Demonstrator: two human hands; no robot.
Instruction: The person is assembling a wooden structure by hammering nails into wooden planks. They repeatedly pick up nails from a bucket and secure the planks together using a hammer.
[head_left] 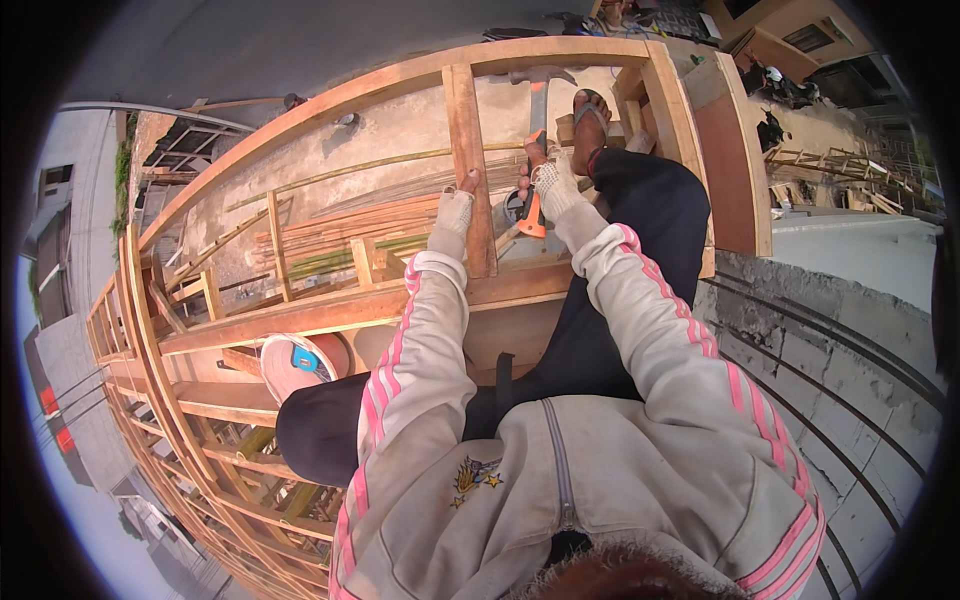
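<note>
My right hand (548, 172), in a knitted glove with bare fingertips, grips a claw hammer (538, 108) by its orange and grey handle. The metal head points away from me, near the far rail. My left hand (457, 205), gloved the same way, holds the edge of a wooden crosspiece (465, 125); its thumb lies along the wood and the other fingers are mostly hidden. This crosspiece spans from the far curved rail (350, 88) to the near beam (330, 312). My sandalled foot (590, 115) rests just right of the hammer.
A white bucket (275, 370) with a blue object (308, 362) in it stands by my left knee. More timber framing (225, 470) runs down the left. Stacked boards (330, 240) lie below, seen through the frame. A grey block wall (800, 350) with dark bars is at right.
</note>
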